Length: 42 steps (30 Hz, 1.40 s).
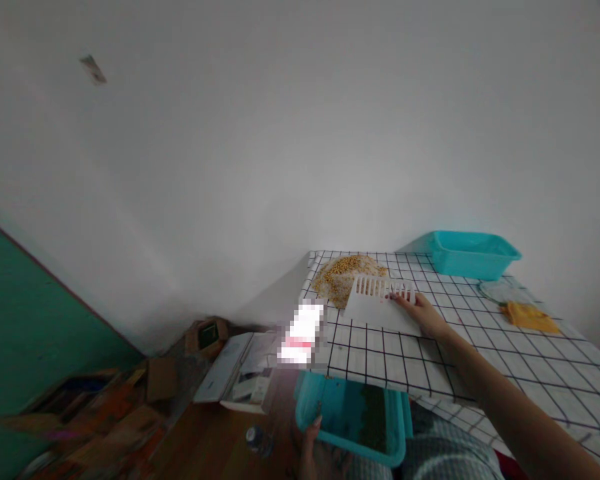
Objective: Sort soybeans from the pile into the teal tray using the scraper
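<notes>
My right hand (pixel 423 313) grips the right end of a flat white plastic board with a slotted edge (pixel 375 312), tilted over the checked tabletop. Behind the board's left part lies a heap of yellow beans or grains (pixel 347 272), partly hidden by it. Below the table edge, my left hand (pixel 311 432) holds the near left rim of a turquoise basin (pixel 350 448), its thumb over the rim. Inside the basin, small green grains (pixel 373 419) are gathered toward the right side.
At the table's back right stands another turquoise basin (pixel 473 257), with a clear plastic bag (pixel 503 292) and a yellow cloth-like item (pixel 530 317) nearby. A pixelated bright rectangle (pixel 303 333) is at the table's left edge. Cardboard boxes (pixel 161 379) and an open white box (pixel 247 387) lie lower left.
</notes>
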Each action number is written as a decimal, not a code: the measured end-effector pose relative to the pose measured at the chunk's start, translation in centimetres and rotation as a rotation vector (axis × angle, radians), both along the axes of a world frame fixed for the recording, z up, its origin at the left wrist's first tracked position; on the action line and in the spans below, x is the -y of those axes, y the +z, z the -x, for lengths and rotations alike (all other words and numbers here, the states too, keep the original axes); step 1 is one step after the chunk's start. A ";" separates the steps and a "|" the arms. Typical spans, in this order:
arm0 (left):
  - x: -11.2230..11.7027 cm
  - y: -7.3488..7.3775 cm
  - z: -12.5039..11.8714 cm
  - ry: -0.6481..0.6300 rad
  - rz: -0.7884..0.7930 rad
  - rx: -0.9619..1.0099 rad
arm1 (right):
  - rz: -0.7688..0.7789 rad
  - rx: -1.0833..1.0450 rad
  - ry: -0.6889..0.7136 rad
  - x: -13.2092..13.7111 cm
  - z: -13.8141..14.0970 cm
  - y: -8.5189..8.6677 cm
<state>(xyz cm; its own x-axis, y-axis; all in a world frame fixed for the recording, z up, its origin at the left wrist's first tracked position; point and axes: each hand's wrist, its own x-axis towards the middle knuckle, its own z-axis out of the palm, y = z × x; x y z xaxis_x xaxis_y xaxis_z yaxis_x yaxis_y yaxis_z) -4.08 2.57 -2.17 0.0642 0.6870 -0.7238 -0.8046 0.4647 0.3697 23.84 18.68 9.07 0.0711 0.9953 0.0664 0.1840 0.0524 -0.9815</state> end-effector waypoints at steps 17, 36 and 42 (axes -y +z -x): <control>-0.3 -0.2 0.4 -0.012 -0.044 0.024 | 0.232 -0.130 0.546 3.7 3.0 1.1; -0.5 -0.9 0.5 0.000 0.035 -0.013 | -0.108 0.009 0.203 -0.4 1.9 -1.1; -0.6 -1.2 0.6 -0.015 0.020 -0.016 | -0.218 0.171 0.147 -1.6 2.0 -1.4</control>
<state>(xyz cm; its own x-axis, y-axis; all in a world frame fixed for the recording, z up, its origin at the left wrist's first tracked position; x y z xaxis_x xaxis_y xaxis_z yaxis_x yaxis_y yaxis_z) -4.66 3.15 -3.39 0.0628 0.6717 -0.7381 -0.7912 0.4843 0.3734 21.85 20.31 7.72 -0.1027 0.9551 0.2780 0.3205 0.2963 -0.8997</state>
